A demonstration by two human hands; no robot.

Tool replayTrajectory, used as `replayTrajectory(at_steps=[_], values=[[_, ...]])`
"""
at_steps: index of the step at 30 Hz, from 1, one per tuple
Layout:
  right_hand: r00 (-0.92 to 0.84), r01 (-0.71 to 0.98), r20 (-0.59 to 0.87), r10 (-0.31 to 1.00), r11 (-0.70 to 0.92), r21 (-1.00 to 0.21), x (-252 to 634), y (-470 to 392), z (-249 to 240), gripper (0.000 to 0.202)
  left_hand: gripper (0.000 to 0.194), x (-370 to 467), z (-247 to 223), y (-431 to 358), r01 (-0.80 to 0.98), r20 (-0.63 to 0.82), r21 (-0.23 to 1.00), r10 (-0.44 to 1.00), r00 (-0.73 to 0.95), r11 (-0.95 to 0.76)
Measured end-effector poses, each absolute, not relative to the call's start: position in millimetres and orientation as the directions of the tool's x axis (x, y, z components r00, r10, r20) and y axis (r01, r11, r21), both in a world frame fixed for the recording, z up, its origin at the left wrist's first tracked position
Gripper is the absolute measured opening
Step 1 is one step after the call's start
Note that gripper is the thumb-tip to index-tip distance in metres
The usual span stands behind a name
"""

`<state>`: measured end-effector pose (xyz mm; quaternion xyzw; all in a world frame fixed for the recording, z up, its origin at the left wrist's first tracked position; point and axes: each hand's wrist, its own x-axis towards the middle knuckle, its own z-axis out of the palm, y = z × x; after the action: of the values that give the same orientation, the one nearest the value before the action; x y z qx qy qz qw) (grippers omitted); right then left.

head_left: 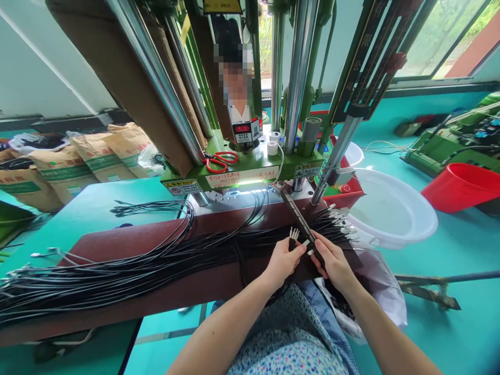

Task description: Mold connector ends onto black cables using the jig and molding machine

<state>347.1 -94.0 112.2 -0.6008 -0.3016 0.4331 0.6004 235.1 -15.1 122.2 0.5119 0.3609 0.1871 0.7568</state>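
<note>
1. In the left hand (284, 263), fingers pinched on a small bunch of black cables with silver tips (294, 235), tipped upward.
2. In the right hand (332, 259), fingers closed around the near end of a long, narrow, dark metal bar (299, 213); nearer to it than the left.
3. Between both hands, a small silver connector (310, 250), close beside the bar; cannot tell which fingers bear it.
4. From the right fingers, slanting forward and leftward along the bar's long axis, towards a green machine with steel columns (219, 139).
5. Underneath, a reddish-brown table (195, 294), with a long sheaf of black cables (128, 271) lying crosswise.
6. Farther right, a round white plastic tub (390, 208) and a red bucket (464, 187) on teal floor (449, 250).
</note>
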Motion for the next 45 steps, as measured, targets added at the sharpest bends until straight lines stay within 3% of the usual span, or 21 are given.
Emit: replayTrajectory(at_steps=[5,11,15,21,26,33,45], values=[[0.410,-0.067,-0.149,0.900,-0.134,-0.989,349,-97,110,0.054,0.038,231,125,-11,0.072,-0.384,0.870,0.580,0.718,0.487],[0.375,0.073,-0.084,0.923,-0.120,-0.990,345,-96,103,0.047,0.034,227,121,-11,0.082,-0.347,0.920,0.700,0.624,0.382],[0.375,0.015,-0.123,0.919,-0.139,-0.990,343,-95,108,0.050,0.033,227,115,-10,0.031,-0.270,0.949,0.756,0.597,0.314],[0.460,-0.101,-0.154,0.874,-0.120,-0.988,342,-96,121,0.056,0.034,226,120,-4,-0.241,-0.258,0.887,0.856,0.447,0.393],[0.429,-0.120,-0.171,0.887,-0.131,-0.984,346,-96,118,0.057,0.037,227,126,-5,-0.053,-0.297,0.899,0.695,0.654,0.434],[0.334,-0.079,-0.174,0.926,-0.156,-0.985,351,-99,116,0.056,0.036,225,133,-1,0.054,-0.398,0.851,0.574,0.715,0.522],[0.334,0.041,-0.181,0.925,-0.206,-0.978,345,-96,117,0.060,0.041,225,126,-3,0.048,-0.375,0.886,0.652,0.659,0.461]])
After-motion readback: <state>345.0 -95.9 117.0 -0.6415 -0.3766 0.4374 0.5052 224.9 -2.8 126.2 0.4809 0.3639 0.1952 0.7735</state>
